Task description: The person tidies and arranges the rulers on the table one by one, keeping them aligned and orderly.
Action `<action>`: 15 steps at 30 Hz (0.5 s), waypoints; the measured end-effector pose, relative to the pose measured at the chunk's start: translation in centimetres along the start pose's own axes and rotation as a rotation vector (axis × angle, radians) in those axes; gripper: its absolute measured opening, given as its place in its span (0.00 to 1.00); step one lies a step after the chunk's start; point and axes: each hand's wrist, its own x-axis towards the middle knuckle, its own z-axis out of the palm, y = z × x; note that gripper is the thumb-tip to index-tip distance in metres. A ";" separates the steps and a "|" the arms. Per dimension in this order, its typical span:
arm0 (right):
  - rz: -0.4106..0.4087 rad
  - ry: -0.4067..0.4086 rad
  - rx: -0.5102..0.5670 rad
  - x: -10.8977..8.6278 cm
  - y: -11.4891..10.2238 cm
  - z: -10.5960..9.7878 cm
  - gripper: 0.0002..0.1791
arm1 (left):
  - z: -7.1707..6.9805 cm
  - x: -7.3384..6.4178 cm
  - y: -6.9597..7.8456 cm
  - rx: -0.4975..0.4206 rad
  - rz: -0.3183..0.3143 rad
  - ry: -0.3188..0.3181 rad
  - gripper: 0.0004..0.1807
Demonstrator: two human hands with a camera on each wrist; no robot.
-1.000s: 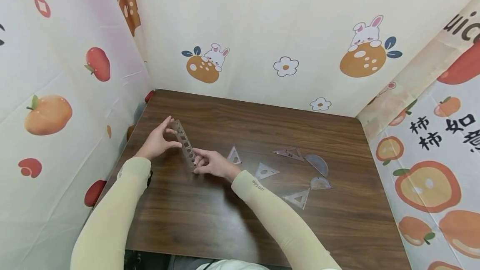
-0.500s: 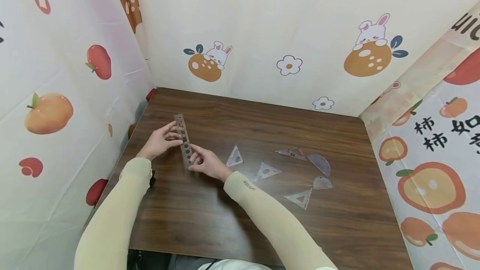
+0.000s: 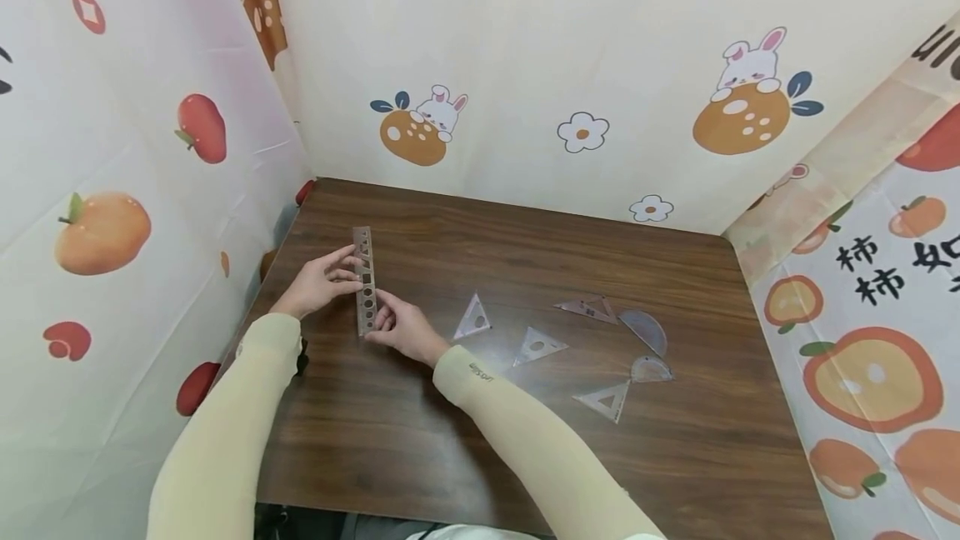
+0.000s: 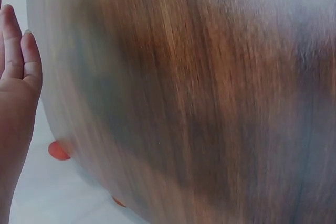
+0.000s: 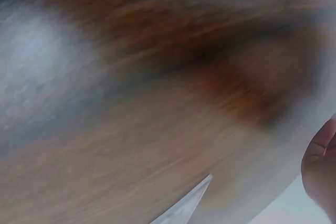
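Note:
A transparent stencil ruler (image 3: 365,283) with a row of cut-out shapes stands nearly lengthwise away from me at the table's left. My left hand (image 3: 318,283) holds its left edge around the middle, fingers along the side. At its near end, my right hand (image 3: 408,330) pinches the ruler between thumb and forefinger. The left wrist view catches only part of the left hand (image 4: 18,82) at its edge. Part of the right hand (image 5: 319,174) shows at the right wrist view's edge, and a pointed clear corner (image 5: 184,205) pokes in below.
Right of my hands lie clear set squares (image 3: 475,305), one (image 3: 527,355) mid-table and another (image 3: 590,398) nearer me. A pinkish set square (image 3: 579,307) and two protractors (image 3: 645,330) lie farther right. Printed cloth walls (image 3: 495,148) enclose the wooden table (image 3: 420,440).
The ruler has turned from a slant to nearly straight away from me. My right hand has shifted left with its near end; the left hand has moved only slightly.

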 end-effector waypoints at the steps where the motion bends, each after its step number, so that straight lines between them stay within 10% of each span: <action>1: 0.000 0.004 -0.011 0.1 0.0 0.2 0.44 | -0.1 0.1 -0.1 0.000 -0.008 -0.006 0.46; 15: 0.086 0.104 -0.255 0.7 -1.0 3.2 0.43 | -0.4 0.9 -1.1 0.078 -0.006 -0.069 0.38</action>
